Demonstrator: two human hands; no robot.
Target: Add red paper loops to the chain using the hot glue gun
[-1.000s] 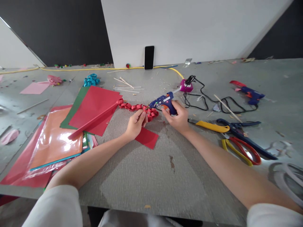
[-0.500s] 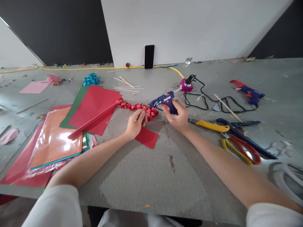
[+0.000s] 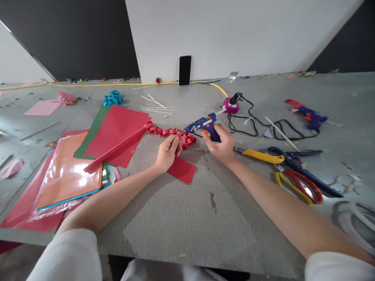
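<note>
A: While I watch from the remote desk, I see the right hand [image 3: 221, 146] wrapped around the blue glue gun [image 3: 203, 125], fingers curled on its grip, nozzle aimed left at the red paper chain [image 3: 170, 133].

B: And the left hand [image 3: 167, 153]?

A: I've got it pinching the chain's near end, thumb and fingertips pressed together on a link, right at the nozzle tip. The chain runs left across the grey surface [image 3: 187, 218] toward the red paper sheets [image 3: 117, 134].

B: Anything under the hands?

A: I see a small red paper piece [image 3: 183, 171] lying flat just below the left hand. Off to the right, a yellow-handled cutter [image 3: 262, 156] and scissors [image 3: 301, 177] lie apart from the gun.
</note>
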